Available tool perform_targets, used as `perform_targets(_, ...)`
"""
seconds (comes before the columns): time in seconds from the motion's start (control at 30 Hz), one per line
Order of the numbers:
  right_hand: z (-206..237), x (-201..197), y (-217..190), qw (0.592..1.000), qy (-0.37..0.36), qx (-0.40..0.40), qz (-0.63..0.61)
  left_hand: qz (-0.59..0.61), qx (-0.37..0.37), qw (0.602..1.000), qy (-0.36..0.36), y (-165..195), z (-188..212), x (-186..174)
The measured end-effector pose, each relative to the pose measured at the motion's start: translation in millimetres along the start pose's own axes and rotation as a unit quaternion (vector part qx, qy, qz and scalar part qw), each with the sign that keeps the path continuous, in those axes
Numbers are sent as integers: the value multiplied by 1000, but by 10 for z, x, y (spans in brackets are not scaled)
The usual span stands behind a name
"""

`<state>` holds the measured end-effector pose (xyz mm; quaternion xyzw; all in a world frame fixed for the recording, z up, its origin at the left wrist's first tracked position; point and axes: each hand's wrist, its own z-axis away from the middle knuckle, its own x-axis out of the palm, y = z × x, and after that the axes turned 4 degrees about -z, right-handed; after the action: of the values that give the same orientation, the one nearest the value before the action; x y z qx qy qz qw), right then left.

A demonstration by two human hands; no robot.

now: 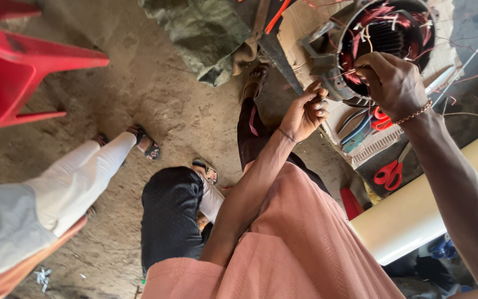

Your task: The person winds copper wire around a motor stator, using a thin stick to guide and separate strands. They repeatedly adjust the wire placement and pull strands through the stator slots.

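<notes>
Stator [385, 39], a round metal motor shell packed with copper-red windings, lies near the top right of the view on a sheet of cardboard [300, 22]. It looks heavy and stiff; the casing would take a firm grip by its outer rim or the grey lugs on its side, while the thin wires inside look springy and easy to nick or kink, so they are best pinched only lightly. The right hand [392, 83] is curled at the lower edge of the bore, fingers closed among the windings, seemingly pinching wire, though exactly what it grips is hidden by the knuckles. The left hand [305, 113] is bunched into a loose fist against the casing's outer lug; whether it clasps anything I cannot tell. Pliers [360, 124] and red scissors [389, 173] lie just below the stator, partly covered by the right wrist. The stator's top is cut off by the frame. Other people's legs [84, 174] stand on the dirt floor [156, 88] at left.
</notes>
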<state>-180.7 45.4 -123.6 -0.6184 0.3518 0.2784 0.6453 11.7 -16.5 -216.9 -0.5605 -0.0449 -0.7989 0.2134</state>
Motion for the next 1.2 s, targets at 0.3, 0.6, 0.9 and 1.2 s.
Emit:
perform_targets(0.3, 53, -40, -77, 993, 110, 43, 13, -341, 74, 921, 175, -134, -137, 84)
perform_targets(0.6, 230, -88, 41, 978, 158, 133, 4, -4, 12, 994, 109, -244, -189, 180)
perform_targets(0.9, 184, -191, 307, 984, 75, 161, 7, -33, -29, 981, 189, -190, -343, 78)
perform_targets(1.2, 81, -201, 437, 975, 75, 194, -73, -54, -77, 976, 196, -17, -441, -25)
